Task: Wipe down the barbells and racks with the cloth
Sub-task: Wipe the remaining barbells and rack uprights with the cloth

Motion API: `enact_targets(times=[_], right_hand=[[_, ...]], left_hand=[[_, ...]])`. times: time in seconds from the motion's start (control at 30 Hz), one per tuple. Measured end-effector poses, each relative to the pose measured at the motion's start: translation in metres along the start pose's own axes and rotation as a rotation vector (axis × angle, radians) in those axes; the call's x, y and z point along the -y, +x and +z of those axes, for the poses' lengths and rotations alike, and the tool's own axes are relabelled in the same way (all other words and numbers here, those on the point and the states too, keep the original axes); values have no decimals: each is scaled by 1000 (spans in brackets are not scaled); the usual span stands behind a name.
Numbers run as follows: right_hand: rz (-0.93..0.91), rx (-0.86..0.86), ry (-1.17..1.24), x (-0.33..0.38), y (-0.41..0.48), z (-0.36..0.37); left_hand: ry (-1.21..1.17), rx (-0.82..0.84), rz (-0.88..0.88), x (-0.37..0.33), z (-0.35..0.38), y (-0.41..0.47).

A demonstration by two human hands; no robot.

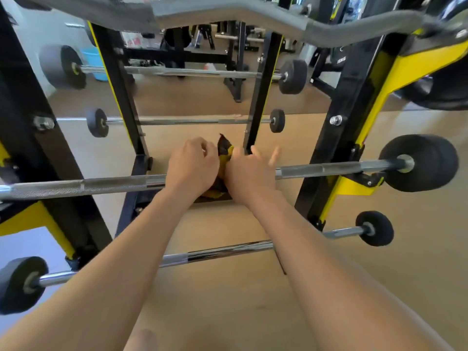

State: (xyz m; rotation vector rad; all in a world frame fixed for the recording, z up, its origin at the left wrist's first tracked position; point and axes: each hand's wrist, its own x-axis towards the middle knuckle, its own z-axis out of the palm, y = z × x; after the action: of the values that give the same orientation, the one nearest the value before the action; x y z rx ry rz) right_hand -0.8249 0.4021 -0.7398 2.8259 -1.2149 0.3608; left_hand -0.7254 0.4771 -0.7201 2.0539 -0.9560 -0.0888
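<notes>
Cloth (224, 158) bunched between both hands, seemingly touching barbell (329, 170)

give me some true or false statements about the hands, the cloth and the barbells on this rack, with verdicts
1. Both hands are at the middle of the knurled steel barbell. True.
2. The yellow and dark cloth lies on the floor. False: it is bunched between the left hand and the right hand, at the bar.
3. The rack uprights are black with yellow parts. True.
4. The barbell being wiped carries red plates. False: its visible end weight is black.
5. Another chrome barbell rests lower on the rack, under the forearms. True.
</notes>
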Motion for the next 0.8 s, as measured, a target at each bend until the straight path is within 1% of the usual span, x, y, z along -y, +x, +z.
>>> enact_targets(times=[0.07,0.13,0.23,0.3,0.43,0.53,0.6,0.67,0.73,0.8], right_hand=[[155,-51,-71,-39,-1,-4],[260,-150,-125,-71,-8,-3],[306,-298,-197,-98,-17,0],[335,-411,-193,-116,-25,-1],[481,-577,-44,-175,-48,-10],[641,-730,222,-215,-64,-12],[651,-757,379,-223,-66,-7],[596,-730,401,-223,-62,3],[534,-687,278,-222,-55,16],[561,-646,112,-221,-47,23]], left_hand=[[8,89,46,-6,16,2],[5,187,104,-14,30,1],[106,262,239,-35,50,-9],[190,314,304,-50,62,-14],[291,468,449,-82,85,-22],[308,510,522,-103,107,-26],[337,509,552,-115,123,-24],[402,508,586,-129,142,-20],[496,509,618,-143,162,-15],[565,491,605,-150,178,-9]])
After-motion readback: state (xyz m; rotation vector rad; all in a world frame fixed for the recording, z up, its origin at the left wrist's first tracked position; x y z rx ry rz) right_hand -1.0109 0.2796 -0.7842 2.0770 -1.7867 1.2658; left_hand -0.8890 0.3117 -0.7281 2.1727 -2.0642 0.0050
